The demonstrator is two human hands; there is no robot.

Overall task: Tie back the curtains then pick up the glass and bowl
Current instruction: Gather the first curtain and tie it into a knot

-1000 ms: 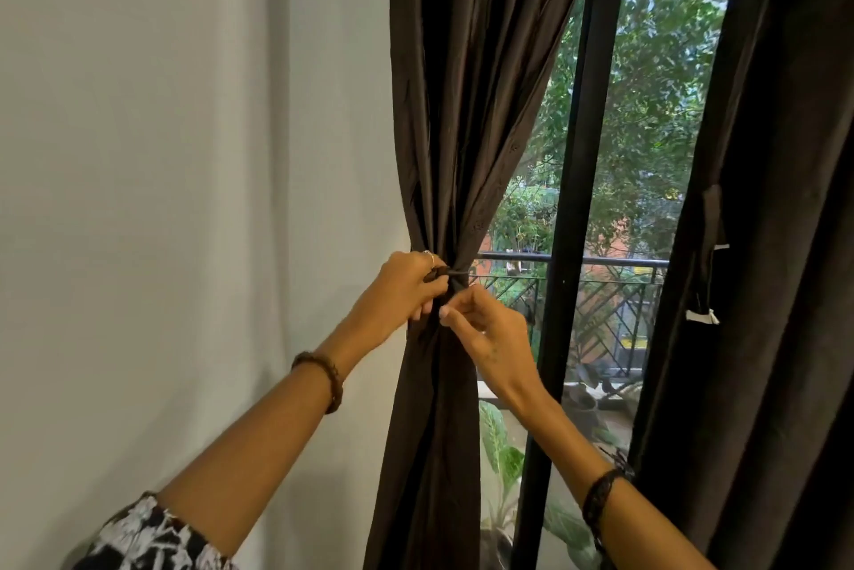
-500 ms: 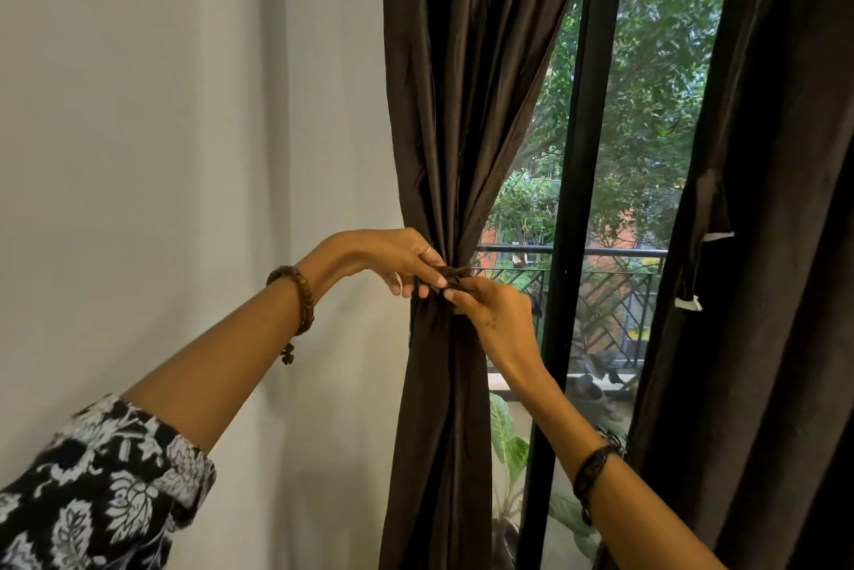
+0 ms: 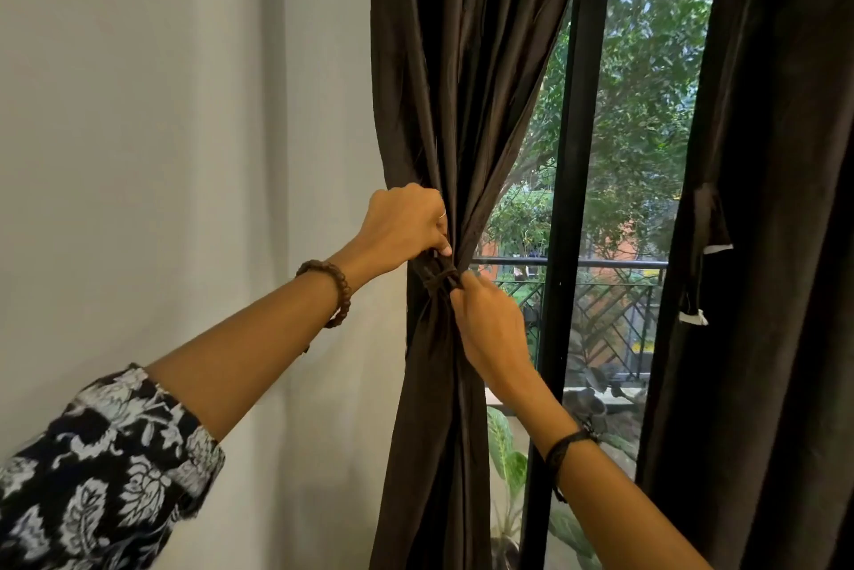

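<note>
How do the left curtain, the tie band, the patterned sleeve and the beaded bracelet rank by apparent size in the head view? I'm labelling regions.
1. left curtain
2. patterned sleeve, enlarged by nearness to the camera
3. beaded bracelet and tie band: look alike, unranked

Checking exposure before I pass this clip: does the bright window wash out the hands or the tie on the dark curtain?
Head view: daylight through the window is bright but not blown out; both hands, left and right, are evenly lit and sharp; the tie nearly blends into the dark left curtain.

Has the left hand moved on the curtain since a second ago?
Yes. The left hand was level with the tie around the left curtain; now it grips just above the tie.
</note>
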